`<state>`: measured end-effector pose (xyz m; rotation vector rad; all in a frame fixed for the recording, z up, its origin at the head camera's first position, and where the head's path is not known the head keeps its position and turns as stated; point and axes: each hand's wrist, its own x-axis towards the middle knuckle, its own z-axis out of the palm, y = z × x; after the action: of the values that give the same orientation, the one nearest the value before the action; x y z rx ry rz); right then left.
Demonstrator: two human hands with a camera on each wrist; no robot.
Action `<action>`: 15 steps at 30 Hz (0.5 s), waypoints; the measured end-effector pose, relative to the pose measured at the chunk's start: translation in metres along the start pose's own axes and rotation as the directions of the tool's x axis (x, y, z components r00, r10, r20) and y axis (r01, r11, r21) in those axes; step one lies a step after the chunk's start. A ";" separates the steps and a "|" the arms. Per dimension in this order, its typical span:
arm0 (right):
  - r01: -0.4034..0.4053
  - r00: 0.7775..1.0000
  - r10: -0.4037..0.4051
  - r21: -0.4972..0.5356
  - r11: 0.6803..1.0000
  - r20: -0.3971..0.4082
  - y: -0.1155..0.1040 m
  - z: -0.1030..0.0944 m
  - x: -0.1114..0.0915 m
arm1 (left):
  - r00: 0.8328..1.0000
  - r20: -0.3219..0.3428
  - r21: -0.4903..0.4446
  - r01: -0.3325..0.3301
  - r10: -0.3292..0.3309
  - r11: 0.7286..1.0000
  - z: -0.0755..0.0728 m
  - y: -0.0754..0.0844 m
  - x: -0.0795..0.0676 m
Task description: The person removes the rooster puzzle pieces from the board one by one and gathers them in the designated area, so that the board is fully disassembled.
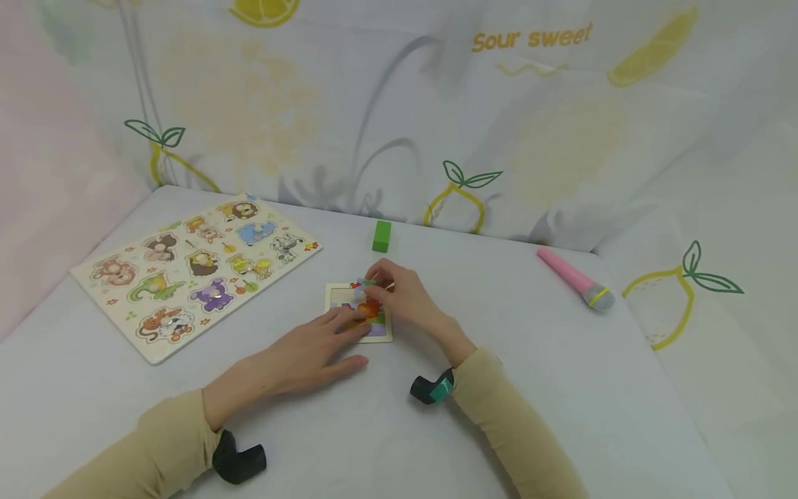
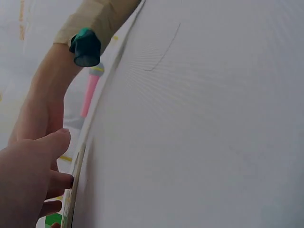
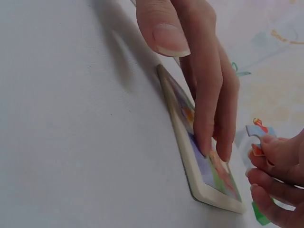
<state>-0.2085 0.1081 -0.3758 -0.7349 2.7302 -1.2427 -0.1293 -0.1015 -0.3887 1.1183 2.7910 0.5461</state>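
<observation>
A small jigsaw puzzle in a wooden tray lies flat on the white cloth, its colourful picture partly hidden by fingers. The fingertips of my left hand rest on the picture, fingers extended and thumb spread aside. In the right wrist view, two fingers of that hand press on the pieces inside the tray. My right hand pinches a light blue jigsaw piece with a bit of red and orange, between thumb and fingers. It holds this piece over the tray's far side.
A large wooden animal peg puzzle lies at the left. Behind the tray stands a green block. A pink toy microphone lies at the right, close to the table edge. Lemon-print cloth hangs behind the table.
</observation>
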 end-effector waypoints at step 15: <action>-0.079 0.992 0.087 0.100 0.992 -0.086 0.031 -0.075 -0.039 | 1.000 -0.021 -0.020 -0.013 0.012 1.000 0.004 0.003 0.003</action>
<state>-0.2044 0.1952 -0.3528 -0.5629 2.7163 -1.4108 -0.1287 -0.0965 -0.3909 1.1331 2.7914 0.5897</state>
